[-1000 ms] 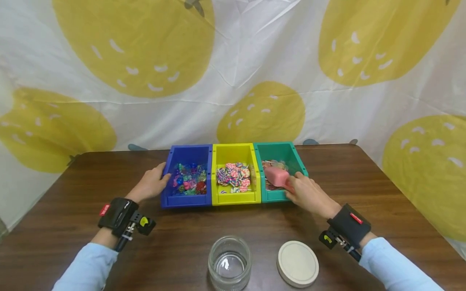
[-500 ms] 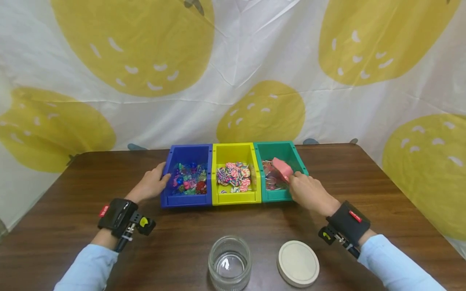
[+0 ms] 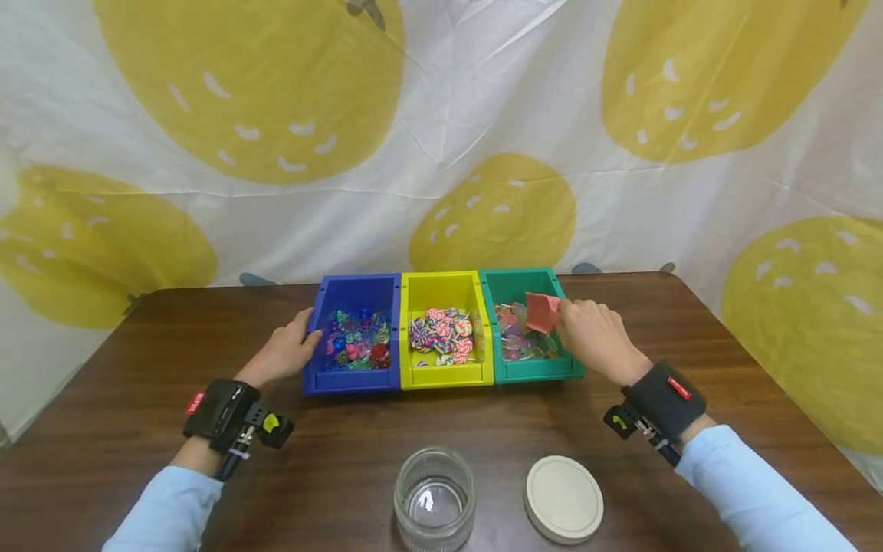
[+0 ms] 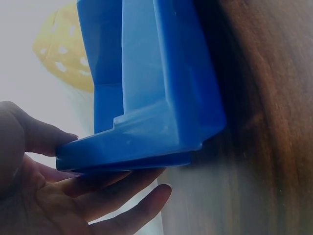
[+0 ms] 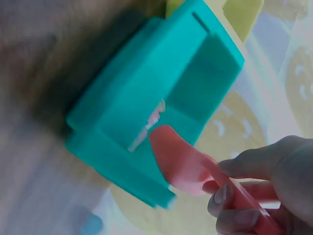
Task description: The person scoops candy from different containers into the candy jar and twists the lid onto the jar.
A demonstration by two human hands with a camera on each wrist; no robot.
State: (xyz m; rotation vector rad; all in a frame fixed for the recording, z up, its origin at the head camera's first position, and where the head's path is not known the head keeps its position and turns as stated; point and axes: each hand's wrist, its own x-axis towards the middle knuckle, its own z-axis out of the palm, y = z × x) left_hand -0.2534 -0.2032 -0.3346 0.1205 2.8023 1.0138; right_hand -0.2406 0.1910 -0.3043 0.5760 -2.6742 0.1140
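Observation:
My left hand [image 3: 285, 349] grips the outer wall of a blue bin [image 3: 353, 380], its thumb over the rim. In the left wrist view the fingers [image 4: 122, 196] lie along the wall's outer side. My right hand [image 3: 595, 337] holds a pink scoop [image 3: 543, 312] by its handle, over the right side of a green bin [image 3: 538, 371]. The right wrist view shows the scoop [image 5: 178, 159] with thumb and fingers around the handle; its inside is hidden from me. Translucent lollipop-shaped pieces [image 3: 517, 337] lie in the green bin, and colourful see-through beads [image 3: 355, 345] in the blue one.
A yellow bin [image 3: 448, 375] of striped lollipop-shaped pieces [image 3: 444, 333] sits between the other two. Closer to me on the brown table [image 3: 331, 460] stand a lidless glass jar [image 3: 436, 498] and a cream-coloured round lid [image 3: 564, 498]. A lemon-print curtain [image 3: 331, 222] hangs behind.
The right hand has lifted the scoop from low among the pieces and turned it, moving right and slightly back toward the bin's side. The left hand stays on the blue bin.

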